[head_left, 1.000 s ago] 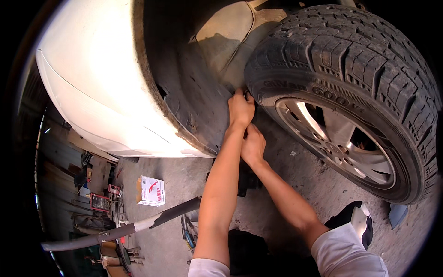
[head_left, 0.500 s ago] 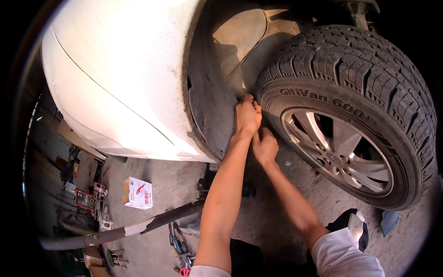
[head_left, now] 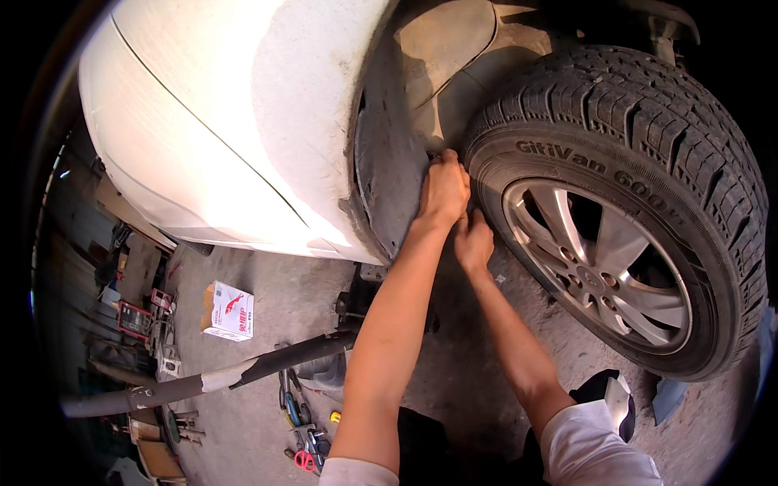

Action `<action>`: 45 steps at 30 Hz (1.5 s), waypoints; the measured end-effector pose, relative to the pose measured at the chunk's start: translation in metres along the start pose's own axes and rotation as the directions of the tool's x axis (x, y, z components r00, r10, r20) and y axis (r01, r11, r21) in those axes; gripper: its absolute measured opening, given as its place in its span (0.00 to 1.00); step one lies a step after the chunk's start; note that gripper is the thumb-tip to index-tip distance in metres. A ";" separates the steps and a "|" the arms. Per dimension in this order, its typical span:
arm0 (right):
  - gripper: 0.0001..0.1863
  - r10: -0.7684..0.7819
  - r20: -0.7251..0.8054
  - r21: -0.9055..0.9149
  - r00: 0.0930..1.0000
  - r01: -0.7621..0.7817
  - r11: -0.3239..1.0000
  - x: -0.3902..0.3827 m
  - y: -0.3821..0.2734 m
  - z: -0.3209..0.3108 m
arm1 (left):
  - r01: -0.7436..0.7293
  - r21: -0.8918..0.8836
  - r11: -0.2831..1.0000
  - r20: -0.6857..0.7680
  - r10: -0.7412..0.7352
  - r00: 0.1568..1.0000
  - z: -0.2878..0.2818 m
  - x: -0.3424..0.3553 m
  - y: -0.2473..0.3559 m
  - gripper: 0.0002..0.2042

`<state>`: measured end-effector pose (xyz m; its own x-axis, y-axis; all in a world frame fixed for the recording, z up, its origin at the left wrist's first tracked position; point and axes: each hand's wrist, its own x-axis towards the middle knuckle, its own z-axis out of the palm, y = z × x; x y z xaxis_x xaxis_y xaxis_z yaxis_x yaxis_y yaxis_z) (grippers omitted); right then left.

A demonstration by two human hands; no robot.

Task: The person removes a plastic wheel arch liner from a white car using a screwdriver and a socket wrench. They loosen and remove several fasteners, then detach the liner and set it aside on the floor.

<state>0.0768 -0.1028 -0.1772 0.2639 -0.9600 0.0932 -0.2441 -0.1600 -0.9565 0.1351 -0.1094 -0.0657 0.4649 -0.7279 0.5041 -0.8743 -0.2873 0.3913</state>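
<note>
My left hand point(head_left: 445, 191) is closed in the gap between the dark wheel arch liner point(head_left: 395, 158) and the tyre point(head_left: 559, 138). Its fingers wrap something at the liner's rear edge that the hand itself hides. Just below it, my right hand point(head_left: 475, 244) is curled with the thumb up, close under the left palm. Whatever lies in its fingers cannot be made out. The wheel with its silver spoked rim point(head_left: 620, 231) stands turned outward to the right of both hands. A white body panel point(head_left: 219, 138) of the vehicle curves on the left.
A long dark bar point(head_left: 267, 368) slants across the lower left from under the vehicle. Pliers and other hand tools point(head_left: 298, 421) lie on the concrete floor beside it. Beyond sits an open white box point(head_left: 231, 311). Clutter point(head_left: 138, 320) lines the far left wall.
The view has shifted slightly, so the vehicle and wheel sit further right. Both hands keep their place between liner and tyre, with only a small shift of the fingers.
</note>
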 end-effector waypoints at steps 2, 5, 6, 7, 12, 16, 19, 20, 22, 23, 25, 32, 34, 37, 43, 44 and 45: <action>0.23 -0.001 -0.033 0.069 0.999 0.004 0.998 -0.015 -0.011 -0.003 | 0.008 -0.015 1.000 -0.033 -0.009 0.999 0.000 -0.001 -0.001 0.11; 0.22 -0.149 -0.038 0.250 0.988 0.154 0.956 -0.045 -0.026 0.000 | 0.024 -0.032 0.999 -0.031 -0.025 0.999 -0.001 0.002 -0.004 0.11; 0.22 -0.148 -0.001 0.266 0.989 0.143 0.954 -0.053 -0.034 0.005 | 0.024 -0.016 1.000 -0.018 -0.024 1.000 -0.003 0.002 -0.009 0.11; 0.21 -0.151 0.025 0.267 0.988 0.139 0.954 -0.055 -0.036 0.002 | 0.018 -0.018 1.000 -0.007 -0.018 1.000 -0.001 0.003 -0.008 0.11; 0.25 0.019 0.025 -0.040 0.999 -0.018 0.999 -0.004 -0.008 -0.001 | 0.008 -0.038 0.999 0.019 -0.008 1.000 0.002 0.003 -0.006 0.11; 0.26 -0.046 0.033 0.104 0.998 0.043 0.994 0.009 0.005 0.010 | 0.008 -0.022 1.000 0.064 -0.007 0.998 0.000 0.004 0.002 0.11; 0.23 -0.134 0.094 0.043 0.986 0.131 0.990 -0.022 -0.013 0.010 | 0.029 -0.017 0.999 -0.007 -0.029 1.000 0.000 0.001 -0.005 0.11; 0.23 -0.138 0.082 0.080 0.987 0.131 0.988 -0.035 -0.022 0.008 | 0.064 0.012 0.998 0.086 -0.065 0.994 -0.006 0.002 -0.005 0.12; 0.21 -0.137 0.056 0.156 0.989 0.126 0.980 -0.044 -0.024 0.003 | 0.006 -0.012 1.000 0.010 -0.006 1.000 -0.003 0.000 -0.007 0.10; 0.21 -0.160 0.029 0.117 0.987 0.156 0.981 -0.042 -0.022 0.001 | -0.024 -0.030 0.999 -0.030 0.023 0.999 0.000 -0.001 -0.007 0.09; 0.22 -0.209 -0.016 0.046 0.978 0.210 0.977 -0.033 -0.018 0.005 | 0.000 0.008 1.000 0.013 -0.001 1.000 -0.002 0.000 -0.006 0.10; 0.23 0.072 0.013 0.019 0.997 -0.072 0.997 0.009 -0.007 0.003 | 0.071 0.032 0.997 0.078 -0.073 0.994 -0.003 -0.003 0.004 0.10; 0.23 0.107 0.008 0.123 0.994 -0.107 0.987 0.005 -0.010 0.004 | 0.086 0.033 0.996 0.072 -0.088 0.993 -0.005 -0.003 0.005 0.10; 0.24 0.069 0.012 0.201 0.998 -0.070 0.977 -0.012 -0.014 -0.006 | 0.104 0.024 0.994 0.053 -0.105 0.993 -0.008 0.000 0.005 0.10; 0.27 0.013 0.051 0.262 0.999 -0.026 0.965 -0.027 -0.022 -0.001 | 0.095 0.022 0.995 0.039 -0.095 0.995 -0.005 0.002 0.001 0.11; 0.26 0.039 0.075 0.269 0.996 -0.057 0.962 -0.028 -0.022 0.001 | 0.094 0.023 0.995 0.050 -0.095 0.994 -0.005 0.001 0.002 0.10; 0.26 0.076 0.075 0.263 0.994 -0.093 0.960 -0.027 -0.019 0.003 | 0.095 0.024 0.995 0.060 -0.096 0.994 -0.005 0.000 0.003 0.10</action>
<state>0.0773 -0.0736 -0.1622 0.3139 -0.9494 -0.0008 -0.0133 -0.0036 -0.9999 0.1329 -0.1069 -0.0605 0.5373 -0.7332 0.4168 -0.8294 -0.3699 0.4186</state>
